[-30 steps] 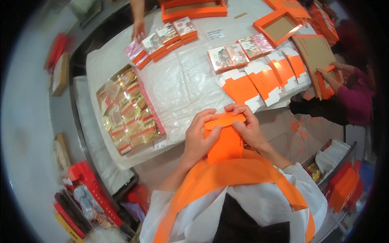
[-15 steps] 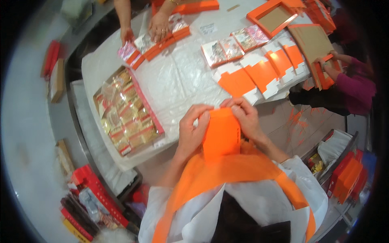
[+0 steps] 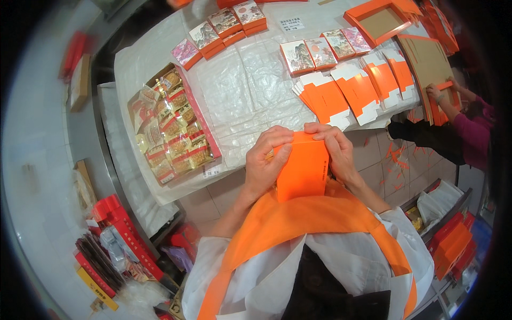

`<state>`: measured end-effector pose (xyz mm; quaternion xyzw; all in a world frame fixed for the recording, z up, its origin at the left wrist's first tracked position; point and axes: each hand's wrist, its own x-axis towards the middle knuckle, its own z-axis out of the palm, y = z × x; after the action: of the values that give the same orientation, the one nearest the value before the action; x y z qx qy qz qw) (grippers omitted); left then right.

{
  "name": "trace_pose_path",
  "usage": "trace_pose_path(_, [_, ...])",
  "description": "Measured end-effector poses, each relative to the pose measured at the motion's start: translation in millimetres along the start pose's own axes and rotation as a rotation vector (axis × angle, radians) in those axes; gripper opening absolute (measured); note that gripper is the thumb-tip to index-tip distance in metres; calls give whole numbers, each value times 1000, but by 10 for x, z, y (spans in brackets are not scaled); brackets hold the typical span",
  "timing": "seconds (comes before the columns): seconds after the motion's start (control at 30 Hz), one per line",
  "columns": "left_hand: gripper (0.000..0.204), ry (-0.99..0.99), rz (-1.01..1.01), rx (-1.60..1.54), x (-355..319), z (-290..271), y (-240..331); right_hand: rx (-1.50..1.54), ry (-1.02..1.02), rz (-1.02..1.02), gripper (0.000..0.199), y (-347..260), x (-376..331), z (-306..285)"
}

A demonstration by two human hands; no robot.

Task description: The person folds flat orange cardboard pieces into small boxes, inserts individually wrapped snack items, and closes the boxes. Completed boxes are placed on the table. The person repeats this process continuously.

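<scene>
Both my hands grip an orange cardboard box (image 3: 302,168) in front of my chest. My left hand (image 3: 268,159) wraps its left side, thumb along the face. My right hand (image 3: 338,151) curls its fingers over the top right edge. On the table ahead lie flat orange-and-white box blanks (image 3: 324,101) in overlapping stacks. Behind them stands a row of small boxes with printed landscape lids (image 3: 297,57). At the table's left is a carton (image 3: 206,124) filled with clear-wrapped round pastries (image 3: 175,129).
More printed boxes (image 3: 205,36) stand at the far left of the table. An orange tray frame (image 3: 380,25) sits at the far right. A person in a purple sleeve (image 3: 476,133) handles an orange frame there. Orange scraps (image 3: 397,157) litter the tiled floor.
The top of the orange box now looks folded flat beneath my fingers. The other person's hands have left the far-left printed boxes. My view has shifted slightly.
</scene>
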<state>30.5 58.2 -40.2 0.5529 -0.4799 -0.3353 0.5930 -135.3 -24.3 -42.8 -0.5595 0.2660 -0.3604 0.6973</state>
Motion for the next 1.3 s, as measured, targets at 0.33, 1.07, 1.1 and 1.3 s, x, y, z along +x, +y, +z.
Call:
trace_pose_path(0.33, [28,8,-305,-138,190,-244,55,-152,-171,58,21,-57,216,135])
trace_pose_path(1.07, [39,321,-765,-778,-3,-40,-593,379,32,601,43,516,656,81])
trace_pose_path(1.1, [38,389,-769,-734,60,-66,-664,395,71,590,45,536,634,48])
trace_pose_path(1.3, [55,395,-657,-475,381,-117,-1085,-44,10,567,54,770,472,-19])
